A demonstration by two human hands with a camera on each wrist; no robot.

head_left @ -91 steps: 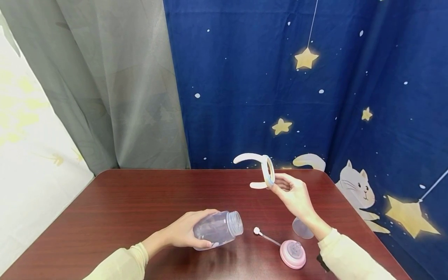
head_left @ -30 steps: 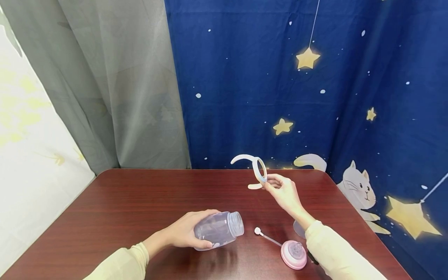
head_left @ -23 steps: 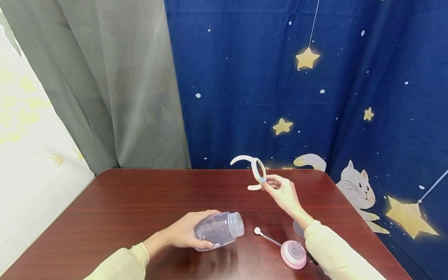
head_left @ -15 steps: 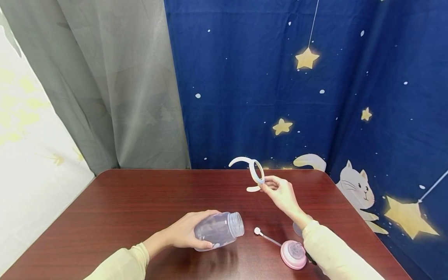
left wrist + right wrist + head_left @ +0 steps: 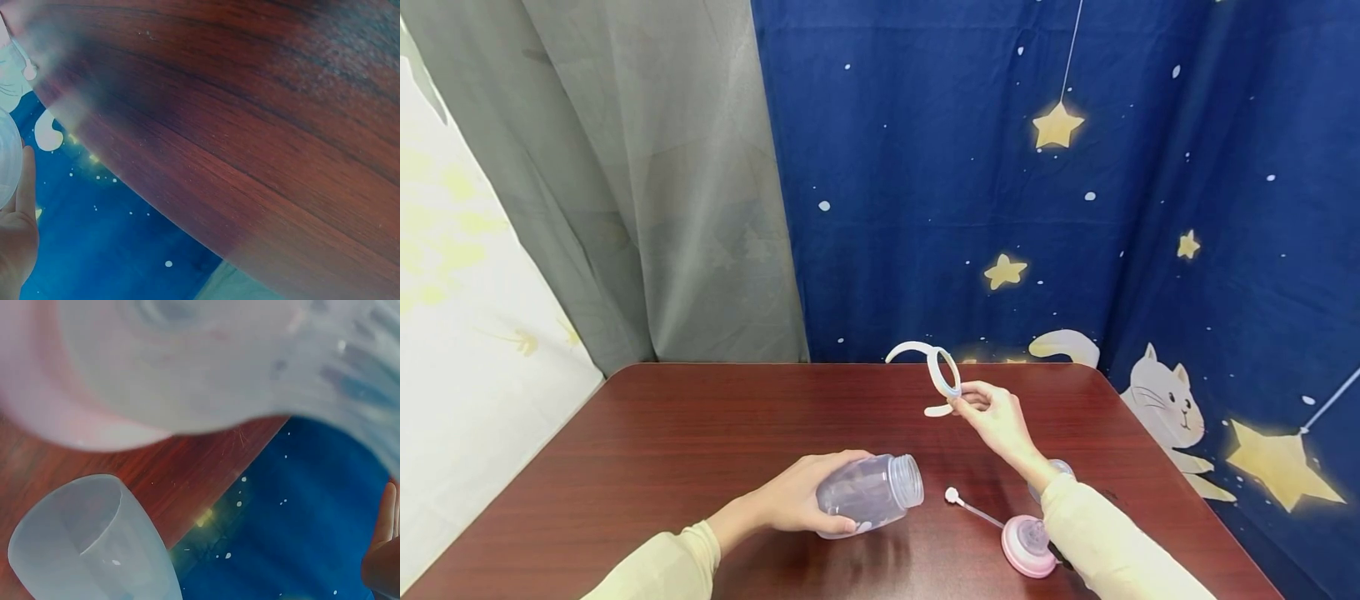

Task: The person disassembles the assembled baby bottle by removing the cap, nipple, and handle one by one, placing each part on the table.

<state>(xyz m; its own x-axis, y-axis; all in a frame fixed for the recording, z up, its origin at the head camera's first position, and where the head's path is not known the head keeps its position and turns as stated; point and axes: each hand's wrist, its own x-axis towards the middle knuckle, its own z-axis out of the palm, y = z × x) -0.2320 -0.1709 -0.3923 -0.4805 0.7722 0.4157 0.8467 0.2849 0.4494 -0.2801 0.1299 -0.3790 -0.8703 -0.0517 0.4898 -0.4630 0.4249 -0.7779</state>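
My left hand (image 5: 805, 492) grips a clear baby bottle (image 5: 857, 493) round its body. The bottle is tipped on its side, its uncapped threaded mouth facing right. My right hand (image 5: 996, 421) pinches the lower edge of a white bottle-handle ring (image 5: 935, 372) with two curved grips, up and to the right of the bottle. Below my right forearm lies a pink collar with a clear nipple (image 5: 1024, 557), its thin straw (image 5: 981, 512) pointing left. At the left wrist view's edge, only a strip of the bottle (image 5: 7, 156) and part of the hand show.
A clear dome cap (image 5: 1062, 468) stands on the table (image 5: 737, 417), partly hidden behind my right forearm; the right wrist view shows this cap (image 5: 94, 544) close to the nipple (image 5: 219, 369). Blue star-printed and grey curtains (image 5: 715, 208) hang beyond the table's far edge.
My right hand has moved left and slightly down with the handle ring, bringing it nearer the bottle. More of the clear cap shows past the forearm. My left hand and the bottle stay almost still.
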